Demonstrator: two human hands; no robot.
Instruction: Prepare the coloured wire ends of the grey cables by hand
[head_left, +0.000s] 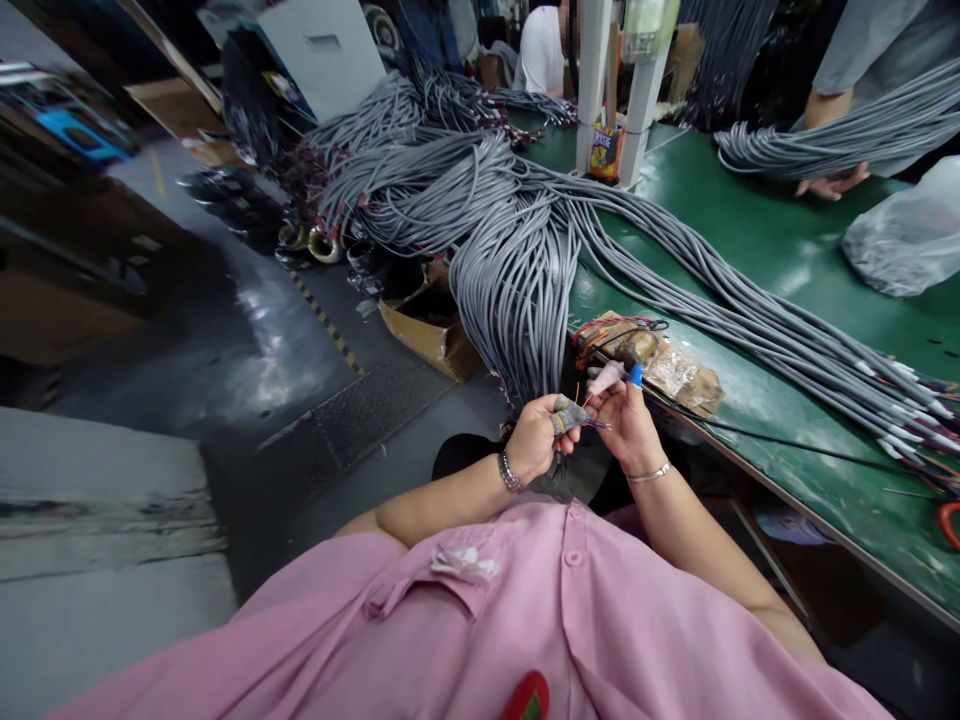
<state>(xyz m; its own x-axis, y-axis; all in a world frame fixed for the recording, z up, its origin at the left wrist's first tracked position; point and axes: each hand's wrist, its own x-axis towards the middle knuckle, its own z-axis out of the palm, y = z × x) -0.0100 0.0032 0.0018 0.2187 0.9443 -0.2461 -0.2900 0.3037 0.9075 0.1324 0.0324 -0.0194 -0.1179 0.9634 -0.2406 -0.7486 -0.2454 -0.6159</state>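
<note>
Your hands meet at 6 o'clock, before the long green workbench (pixel 757 250); grey cable bundles (pixel 517 260) at 12; open cardboard box (pixel 427 320) at 10, on the floor.

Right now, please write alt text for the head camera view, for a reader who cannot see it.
A person in a pink shirt holds thin coloured wires between the left hand and right hand, beside a green table covered with grey cables.
</note>
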